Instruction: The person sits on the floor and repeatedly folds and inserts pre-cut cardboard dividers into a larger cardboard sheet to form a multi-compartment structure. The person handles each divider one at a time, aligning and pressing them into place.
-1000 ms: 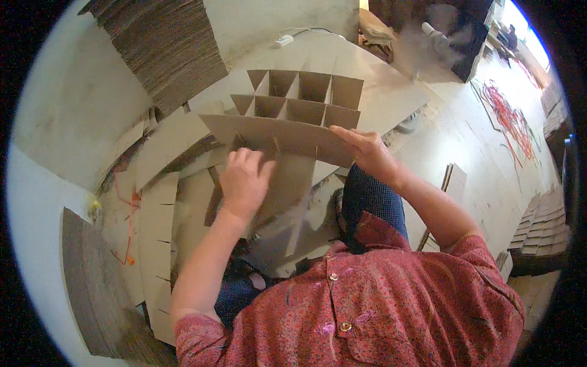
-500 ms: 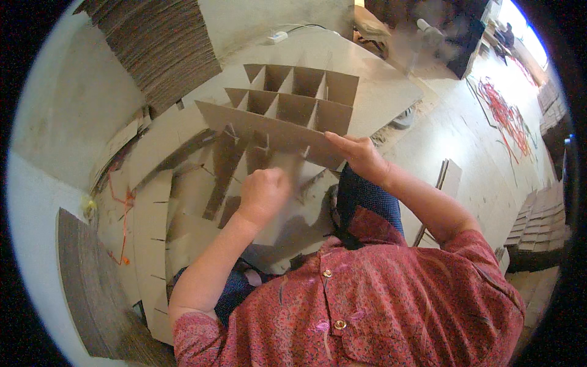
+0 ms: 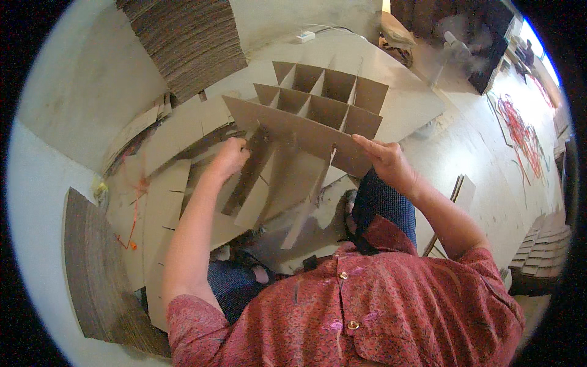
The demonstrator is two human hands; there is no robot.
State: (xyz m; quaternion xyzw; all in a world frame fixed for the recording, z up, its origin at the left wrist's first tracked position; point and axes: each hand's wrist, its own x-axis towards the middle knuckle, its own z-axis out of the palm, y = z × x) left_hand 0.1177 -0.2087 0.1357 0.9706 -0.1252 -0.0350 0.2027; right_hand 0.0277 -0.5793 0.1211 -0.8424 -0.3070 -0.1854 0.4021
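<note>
A brown cardboard divider grid (image 3: 292, 123) of crossed, slotted strips stands tilted before me, its square cells opening upward. The right end of its nearest long strip is pinched in my right hand (image 3: 391, 164), thumb and fingers against the board. Several cross strips hang below this near strip; a pale cardboard strip (image 3: 302, 211) slants down toward my lap, and darker ones are beside it. My left hand (image 3: 230, 156) is closed at the left end, close to a dark hanging strip. What its fingers grip, if anything, is hidden.
Flat slotted cardboard pieces (image 3: 165, 205) lie at my left. Stacks of cardboard stand at the far left (image 3: 189, 46) and near left (image 3: 95, 275). Red strapping (image 3: 516, 131) is heaped on the right floor. A white power strip (image 3: 305, 37) lies at the back, near a fan (image 3: 455, 49).
My left hand has moved left from below the middle of the grid to its left end. A pale hanging strip now shows toward the right. The view has shifted slightly; my right hand keeps its hold.
</note>
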